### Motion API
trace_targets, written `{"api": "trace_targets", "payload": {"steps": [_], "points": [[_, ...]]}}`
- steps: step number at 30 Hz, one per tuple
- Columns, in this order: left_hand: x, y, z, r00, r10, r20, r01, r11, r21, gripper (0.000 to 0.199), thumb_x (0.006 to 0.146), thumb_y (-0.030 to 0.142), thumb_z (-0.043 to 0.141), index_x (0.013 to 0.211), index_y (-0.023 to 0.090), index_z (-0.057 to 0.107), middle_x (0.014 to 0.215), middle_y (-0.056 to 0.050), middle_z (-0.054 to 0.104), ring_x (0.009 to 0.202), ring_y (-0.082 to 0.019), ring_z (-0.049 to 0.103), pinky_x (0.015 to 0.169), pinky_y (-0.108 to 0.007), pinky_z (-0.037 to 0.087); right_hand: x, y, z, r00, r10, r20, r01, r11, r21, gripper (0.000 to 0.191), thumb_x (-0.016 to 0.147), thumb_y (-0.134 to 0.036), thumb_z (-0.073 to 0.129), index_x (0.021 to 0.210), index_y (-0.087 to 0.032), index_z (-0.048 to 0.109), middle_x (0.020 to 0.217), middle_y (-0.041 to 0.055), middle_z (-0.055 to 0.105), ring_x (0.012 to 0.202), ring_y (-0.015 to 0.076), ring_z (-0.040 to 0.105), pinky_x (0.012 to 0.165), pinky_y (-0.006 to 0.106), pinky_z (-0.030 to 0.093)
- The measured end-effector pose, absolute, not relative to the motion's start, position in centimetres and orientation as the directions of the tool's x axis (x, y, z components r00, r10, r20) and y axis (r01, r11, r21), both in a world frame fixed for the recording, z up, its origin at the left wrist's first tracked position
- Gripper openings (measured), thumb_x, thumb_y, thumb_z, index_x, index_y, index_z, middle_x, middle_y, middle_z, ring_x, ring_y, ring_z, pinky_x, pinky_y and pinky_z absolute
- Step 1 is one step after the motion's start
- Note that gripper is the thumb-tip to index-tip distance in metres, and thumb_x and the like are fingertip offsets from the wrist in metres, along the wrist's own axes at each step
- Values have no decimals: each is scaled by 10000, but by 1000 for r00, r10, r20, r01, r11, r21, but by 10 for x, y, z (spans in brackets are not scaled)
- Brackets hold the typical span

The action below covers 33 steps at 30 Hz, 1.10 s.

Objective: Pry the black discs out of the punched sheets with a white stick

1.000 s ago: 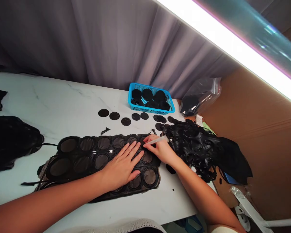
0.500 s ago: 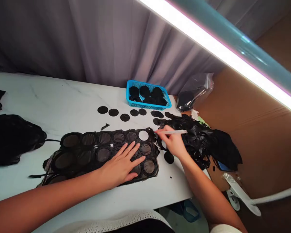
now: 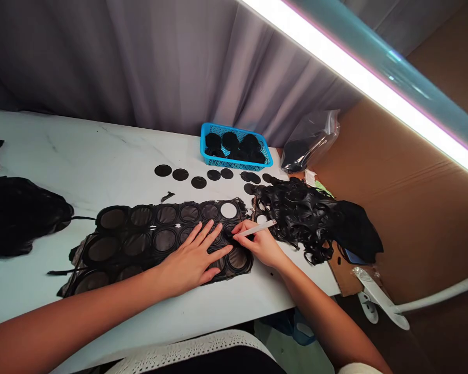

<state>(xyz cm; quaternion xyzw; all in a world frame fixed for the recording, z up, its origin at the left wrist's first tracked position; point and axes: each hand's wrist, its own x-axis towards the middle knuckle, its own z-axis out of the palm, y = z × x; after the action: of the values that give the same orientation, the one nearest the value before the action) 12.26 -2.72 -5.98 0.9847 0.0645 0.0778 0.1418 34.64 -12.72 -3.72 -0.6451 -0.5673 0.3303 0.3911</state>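
My left hand (image 3: 195, 254) lies flat, fingers spread, on a black sheet (image 3: 140, 228) marked with rows of ring-edged circles. My right hand (image 3: 257, 241) pinches a slim, flat, whitish tool (image 3: 259, 227). Its fingertips are over the sheet's right part, at a circle in the middle row. Something dark shows at the fingertips, too small to make out. Above them, a white round opening (image 3: 229, 210) shows in the top row. A heap of curled black scraps (image 3: 296, 213) lies just right of the right hand.
A blue basket (image 3: 236, 165) at the back holds black round pieces. Loose black discs (image 3: 180, 174) lie in front of it. Black material (image 3: 19, 215) is at the left. A clear plastic bag (image 3: 312, 140) stands back right, under a bright lamp tube (image 3: 347, 67).
My right hand has moved left with the tool, from the sheet's right edge to a middle-row circle. My left hand stays spread on the sheet. The view has shifted slightly.
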Motion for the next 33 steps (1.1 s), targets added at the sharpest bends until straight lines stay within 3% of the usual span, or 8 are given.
{"api": "trace_targets", "payload": {"steps": [9,14,17,19,21,24,27,33], "points": [[122,-28,-59,983,144,111,105,-948,300,597,933,388,617,1489,367,401,1671,-66,48,1506,-388,135,1193,-576,134,342,-128,-39,52,992,119,616,62,-785,223,934,-227,607,721,-203,547,920,42,656,869,176,608,776,310,468],[123,-27,-61,983,145,115,105,-949,297,569,940,404,603,1478,356,425,1671,-65,37,1508,-394,116,1195,-573,124,342,-129,-43,-66,968,243,888,168,-427,166,988,-207,473,869,-212,588,1002,101,691,920,231,609,818,361,470],[123,-26,-60,980,152,130,109,-950,293,567,948,396,599,1484,366,416,1671,-59,36,1508,-396,107,1195,-570,126,374,-126,-35,219,905,364,952,-116,-283,254,1000,-237,403,817,-213,577,805,86,656,768,226,583,721,339,448],[121,-27,-58,982,131,136,88,-955,283,574,950,394,605,1489,361,410,1669,-65,66,1510,-389,112,1197,-561,131,395,-128,-26,426,790,441,898,-307,-316,270,995,-279,410,778,-212,556,778,79,643,716,216,568,685,325,432],[118,-31,-57,989,60,134,21,-961,276,589,953,404,607,1500,351,393,1660,-71,136,1511,-358,149,1207,-538,131,402,-136,-18,506,757,413,842,-330,-426,240,977,-316,461,789,-209,564,806,70,662,707,204,577,668,307,426],[111,-38,-57,990,-10,140,-49,-958,281,593,951,437,608,1497,332,401,1642,-76,217,1501,-319,217,1216,-496,151,379,-156,-15,415,885,211,755,-205,-623,200,957,-335,521,820,-207,593,813,37,677,714,183,591,656,277,427],[106,-43,-58,989,4,148,-41,-954,297,586,943,456,617,1484,346,419,1650,-69,185,1502,-334,208,1208,-503,178,341,-174,-21,250,968,17,643,-153,-751,171,963,-297,519,845,-207,604,808,15,668,714,163,578,643,260,421],[108,-45,-60,993,-4,120,-42,-949,313,607,937,437,630,1493,390,390,1669,-48,66,1508,-362,156,1204,-538,173,318,-186,-30,151,989,2,531,-79,-844,248,955,-251,549,715,-209,499,1037,41,656,962,181,598,828,303,447]]}}
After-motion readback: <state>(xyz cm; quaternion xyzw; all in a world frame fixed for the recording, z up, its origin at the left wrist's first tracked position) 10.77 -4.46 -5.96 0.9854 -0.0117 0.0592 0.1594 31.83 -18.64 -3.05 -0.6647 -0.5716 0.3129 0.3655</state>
